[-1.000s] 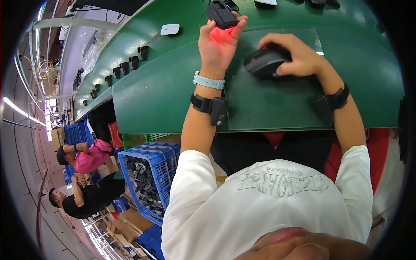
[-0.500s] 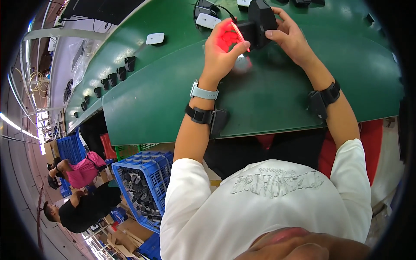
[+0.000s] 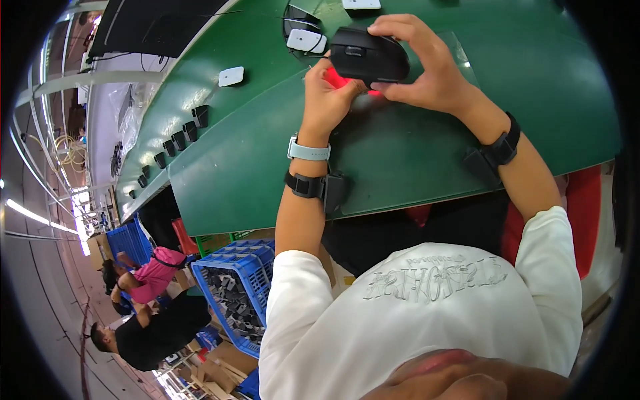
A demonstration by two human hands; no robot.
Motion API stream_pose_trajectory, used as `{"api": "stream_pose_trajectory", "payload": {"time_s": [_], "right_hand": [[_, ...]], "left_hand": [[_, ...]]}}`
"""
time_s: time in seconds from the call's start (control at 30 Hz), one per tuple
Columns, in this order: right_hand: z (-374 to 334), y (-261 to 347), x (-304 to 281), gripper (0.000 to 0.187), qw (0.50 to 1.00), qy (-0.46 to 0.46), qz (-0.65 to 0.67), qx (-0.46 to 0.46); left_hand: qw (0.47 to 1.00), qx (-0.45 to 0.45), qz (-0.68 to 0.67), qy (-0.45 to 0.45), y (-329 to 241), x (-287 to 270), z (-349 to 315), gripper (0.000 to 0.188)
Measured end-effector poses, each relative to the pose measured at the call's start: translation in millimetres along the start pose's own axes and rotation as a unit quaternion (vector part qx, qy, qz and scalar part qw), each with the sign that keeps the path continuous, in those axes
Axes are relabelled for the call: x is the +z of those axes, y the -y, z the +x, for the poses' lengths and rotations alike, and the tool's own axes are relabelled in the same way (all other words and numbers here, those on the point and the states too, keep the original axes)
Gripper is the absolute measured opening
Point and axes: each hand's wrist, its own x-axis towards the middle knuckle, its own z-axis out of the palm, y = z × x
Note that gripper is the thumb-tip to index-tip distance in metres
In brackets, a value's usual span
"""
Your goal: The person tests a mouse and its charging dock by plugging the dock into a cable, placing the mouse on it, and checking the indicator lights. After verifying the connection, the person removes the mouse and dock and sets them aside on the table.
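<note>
My right hand (image 3: 430, 70) grips a black rounded housing (image 3: 370, 57), shaped like a computer mouse, with a small slotted detail on its face. Its fingers curl over the far edge and the thumb presses the near side. Close against it, my left hand (image 3: 327, 97) is closed around a red-glowing piece (image 3: 339, 79), mostly hidden behind the housing. Whether the two pieces touch or join is hidden. Just beyond my left hand lie a white rounded plate (image 3: 307, 41) and a black cabled part (image 3: 298, 17).
Another white plate (image 3: 231, 76) lies left on the green table (image 3: 267, 153). Black wedge-shaped parts (image 3: 200, 116) stand in a row along its left. A blue crate (image 3: 237, 263) of dark parts is below left, with two people (image 3: 157, 333) beyond it.
The black housing has turned in my right hand, showing its broad face, and shifted left over the glowing piece. The red light is now mostly covered. My view has shifted slightly.
</note>
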Motion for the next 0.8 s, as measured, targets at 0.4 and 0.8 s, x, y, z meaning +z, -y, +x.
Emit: {"api": "stream_pose_trajectory", "payload": {"time_s": [0.4,0.8], "right_hand": [[-3.3,-1.9,-4.9,0.074,0.999,0.009,0.028,0.037],[-4.0,0.2,-4.5,0.074,0.996,0.01,0.036,0.075]], "left_hand": [[1.0,0.003,-0.005,-0.005,8.7,-1.7,-0.8,0.029],[0.999,0.007,-0.042,0.011,4.5,-4.8,-2.1,0.039]]}}
